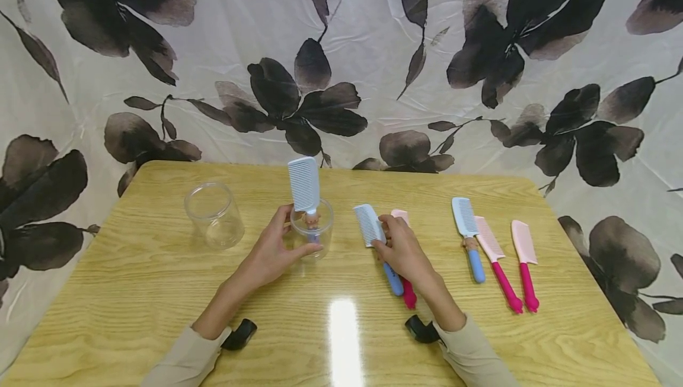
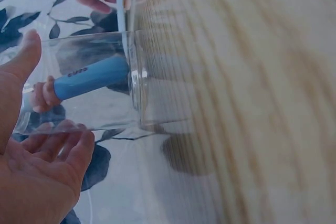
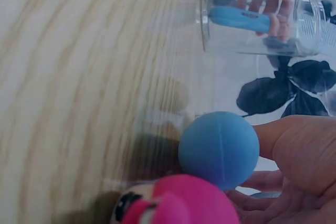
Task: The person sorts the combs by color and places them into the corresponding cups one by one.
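A light-blue comb (image 1: 304,184) stands handle-down in a clear jar (image 1: 326,230), its toothed head above the rim. My left hand (image 1: 274,250) holds that jar, thumb on the near side and fingers on the far side. Through the wall in the left wrist view shows the comb's blue handle (image 2: 92,77). To the right, my right hand (image 1: 402,248) pinches a second blue comb (image 1: 368,224) near its neck. Close beside it lies a pink comb (image 1: 408,295), partly hidden under the hand. In the right wrist view, the blue handle's round end (image 3: 219,150) overlaps the pink handle's end (image 3: 194,203).
Another clear jar (image 1: 214,215) stands at the left of the wooden table (image 1: 133,292). Toward the right lie a blue comb (image 1: 469,239) and two pink combs, one leaning close to it (image 1: 498,262) and one farther right (image 1: 525,262). Floral cloth (image 1: 373,79) hangs behind.
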A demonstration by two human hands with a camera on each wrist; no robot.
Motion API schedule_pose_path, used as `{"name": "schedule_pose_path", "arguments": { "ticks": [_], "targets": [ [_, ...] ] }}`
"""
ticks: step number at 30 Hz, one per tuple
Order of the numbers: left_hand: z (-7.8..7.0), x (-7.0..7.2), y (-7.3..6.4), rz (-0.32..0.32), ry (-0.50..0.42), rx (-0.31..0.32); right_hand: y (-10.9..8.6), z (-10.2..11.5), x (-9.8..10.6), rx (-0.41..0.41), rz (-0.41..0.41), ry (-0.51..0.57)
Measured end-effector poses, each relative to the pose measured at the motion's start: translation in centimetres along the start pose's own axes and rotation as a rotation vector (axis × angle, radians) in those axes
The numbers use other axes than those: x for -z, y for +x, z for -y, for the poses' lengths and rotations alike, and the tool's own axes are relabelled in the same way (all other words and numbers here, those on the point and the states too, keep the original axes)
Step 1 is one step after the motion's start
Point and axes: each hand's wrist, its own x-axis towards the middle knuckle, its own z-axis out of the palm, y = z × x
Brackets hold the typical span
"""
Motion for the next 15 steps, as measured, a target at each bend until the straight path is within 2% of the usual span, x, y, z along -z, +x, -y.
{"name": "schedule_pose_path", "arguments": {
  "ticks": [5,15],
  "targets": [
    [-0.04,-0.08,0.02,0.003,-0.001,0.004,0.14,-0.06,-0.16,-0.009,-0.010,0.048],
    [-0.09,-0.04,0.01,0.006,0.005,0.008,0.21,0.46,0.29,-0.002,-0.061,0.058]
  ]
}}
